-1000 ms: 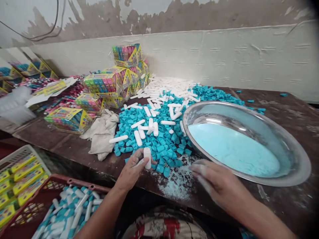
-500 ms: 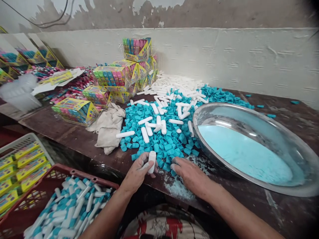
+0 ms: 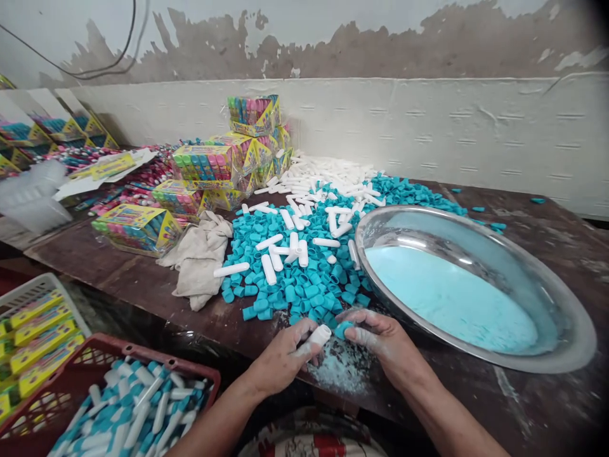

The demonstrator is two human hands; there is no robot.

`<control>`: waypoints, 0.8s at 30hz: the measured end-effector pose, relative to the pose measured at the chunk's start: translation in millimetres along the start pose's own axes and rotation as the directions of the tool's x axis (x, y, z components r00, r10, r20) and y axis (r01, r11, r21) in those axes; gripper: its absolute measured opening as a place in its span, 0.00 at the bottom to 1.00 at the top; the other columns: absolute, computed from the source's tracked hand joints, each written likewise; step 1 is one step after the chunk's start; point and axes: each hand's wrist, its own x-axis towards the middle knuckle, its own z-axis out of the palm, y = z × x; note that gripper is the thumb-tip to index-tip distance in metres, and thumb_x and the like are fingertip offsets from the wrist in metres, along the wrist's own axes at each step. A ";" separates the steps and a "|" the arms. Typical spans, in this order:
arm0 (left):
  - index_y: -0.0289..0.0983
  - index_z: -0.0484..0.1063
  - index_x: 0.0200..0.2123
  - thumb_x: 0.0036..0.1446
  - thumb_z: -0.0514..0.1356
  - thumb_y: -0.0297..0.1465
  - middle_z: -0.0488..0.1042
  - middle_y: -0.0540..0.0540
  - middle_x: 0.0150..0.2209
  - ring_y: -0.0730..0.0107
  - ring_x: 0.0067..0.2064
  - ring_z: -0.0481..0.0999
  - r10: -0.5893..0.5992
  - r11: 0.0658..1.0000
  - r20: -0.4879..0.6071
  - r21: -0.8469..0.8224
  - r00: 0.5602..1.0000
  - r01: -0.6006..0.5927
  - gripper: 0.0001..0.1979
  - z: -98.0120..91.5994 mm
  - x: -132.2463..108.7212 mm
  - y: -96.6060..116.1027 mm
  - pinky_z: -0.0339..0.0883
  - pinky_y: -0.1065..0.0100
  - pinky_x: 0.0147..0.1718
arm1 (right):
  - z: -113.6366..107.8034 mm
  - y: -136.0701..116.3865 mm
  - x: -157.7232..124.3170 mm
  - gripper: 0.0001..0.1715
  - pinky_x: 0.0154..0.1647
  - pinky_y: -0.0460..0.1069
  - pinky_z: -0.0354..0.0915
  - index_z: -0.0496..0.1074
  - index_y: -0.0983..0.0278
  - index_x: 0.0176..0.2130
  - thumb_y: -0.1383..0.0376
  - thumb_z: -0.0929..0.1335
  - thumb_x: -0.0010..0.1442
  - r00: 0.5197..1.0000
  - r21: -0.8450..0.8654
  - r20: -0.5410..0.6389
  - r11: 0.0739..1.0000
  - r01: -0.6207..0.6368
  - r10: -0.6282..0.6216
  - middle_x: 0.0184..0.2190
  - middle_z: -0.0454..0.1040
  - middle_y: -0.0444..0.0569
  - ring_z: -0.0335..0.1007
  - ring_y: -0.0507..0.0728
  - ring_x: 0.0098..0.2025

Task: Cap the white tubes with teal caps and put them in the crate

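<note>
My left hand [image 3: 285, 357] grips a short white plastic tube [image 3: 318, 336], tilted with its open end pointing right. My right hand [image 3: 380, 339], dusted with pale powder, pinches a blue cap [image 3: 342, 329] right at that open end. Both hands hover over a patch of spilled blue-white powder [image 3: 340, 368] at the front of the dark wooden table [image 3: 547, 406]. Just behind them lies a heap of blue caps [image 3: 295, 279] with loose white tubes [image 3: 269, 268] scattered over it.
A wide steel basin [image 3: 566, 311] of light blue powder sits at right. A crumpled cloth [image 3: 200, 257] and stacked colourful boxes [image 3: 209, 162] lie at left. A red crate [image 3: 71, 381] of capped tubes and a white basket [image 3: 28, 292] stand below the table's front edge.
My right hand picked a blue cap from the heap and brought it to the tube's end. My left hand tilted the tube from upright and moved slightly right.
</note>
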 end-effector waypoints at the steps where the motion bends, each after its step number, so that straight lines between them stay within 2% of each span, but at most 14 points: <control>1: 0.35 0.64 0.34 0.57 0.51 0.34 0.67 0.51 0.28 0.74 0.30 0.66 -0.004 1.000 0.013 0.025 1.000 0.004 0.08 2.6 0.7 0.3 0.59 0.74 0.27 | 0.5 -0.8 -1.7 0.11 0.37 0.48 0.60 0.73 0.63 0.26 0.60 0.73 0.42 0.999 0.055 -0.033 0.998 -0.005 0.006 0.28 0.72 0.44 0.65 0.54 0.32; 4: 0.35 0.64 0.33 0.56 0.51 0.33 0.65 0.52 0.27 0.75 0.30 0.65 -0.014 0.998 0.039 0.068 0.999 0.011 0.07 8.4 2.0 -0.2 0.57 0.75 0.27 | 2.4 -1.3 -5.9 0.12 0.29 0.45 0.57 0.72 0.64 0.26 0.60 0.73 0.42 0.997 0.104 -0.064 0.994 -0.033 0.040 0.21 0.67 0.40 0.59 0.49 0.26; 8: 0.35 0.62 0.32 0.57 0.49 0.36 0.62 0.54 0.24 0.77 0.26 0.62 -0.032 0.994 0.090 0.104 0.995 0.022 0.10 11.5 3.7 0.6 0.54 0.75 0.26 | -2.4 -4.5 -8.6 0.14 0.21 0.44 0.50 0.68 0.65 0.29 0.57 0.70 0.49 0.992 0.038 0.111 0.997 -0.064 0.059 0.16 0.61 0.37 0.52 0.47 0.19; 11: 0.35 0.62 0.31 0.57 0.49 0.38 0.62 0.54 0.24 0.76 0.26 0.61 0.012 0.964 0.087 0.265 0.996 -0.035 0.11 14.8 7.1 3.4 0.52 0.74 0.26 | -11.1 -10.3 -8.8 0.15 0.20 0.44 0.50 0.66 0.65 0.34 0.56 0.68 0.51 0.967 -0.013 0.243 0.997 -0.078 0.079 0.17 0.63 0.38 0.53 0.47 0.18; 14: 0.36 0.63 0.30 0.55 0.53 0.39 0.65 0.52 0.26 0.73 0.29 0.64 0.041 0.837 0.073 0.542 0.997 -0.074 0.11 21.3 13.2 3.8 0.53 0.73 0.27 | -18.7 -12.5 -9.1 0.15 0.20 0.43 0.51 0.66 0.66 0.34 0.57 0.68 0.52 0.939 -0.056 0.331 0.995 -0.080 0.094 0.18 0.65 0.39 0.54 0.47 0.18; 18: 0.37 0.65 0.36 0.55 0.52 0.42 0.72 0.45 0.31 0.63 0.32 0.71 -0.042 0.583 0.035 0.812 0.999 -0.004 0.15 31.1 22.4 0.0 0.59 0.70 0.29 | -23.5 -6.4 -9.4 0.13 0.18 0.43 0.51 0.64 0.65 0.30 0.58 0.68 0.51 0.920 -0.022 0.368 0.990 -0.139 0.137 0.18 0.69 0.40 0.54 0.46 0.16; 21: 0.37 0.66 0.39 0.56 0.50 0.39 0.74 0.42 0.33 0.59 0.34 0.74 -0.066 0.447 0.010 0.894 0.998 0.021 0.14 36.6 26.9 0.5 0.64 0.66 0.32 | -23.4 -1.8 -8.6 0.12 0.16 0.42 0.48 0.62 0.64 0.28 0.59 0.68 0.49 0.920 0.042 0.357 0.981 -0.190 0.162 0.16 0.70 0.40 0.53 0.46 0.15; 24: 0.37 0.66 0.38 0.54 0.50 0.35 0.75 0.42 0.33 0.57 0.34 0.75 -0.078 0.396 -0.015 0.917 0.997 0.045 0.11 40.7 29.8 5.3 0.66 0.63 0.33 | -20.0 -2.9 -7.6 0.13 0.14 0.42 0.46 0.62 0.64 0.27 0.60 0.68 0.46 0.935 0.073 0.309 0.976 -0.207 0.175 0.14 0.68 0.39 0.52 0.46 0.13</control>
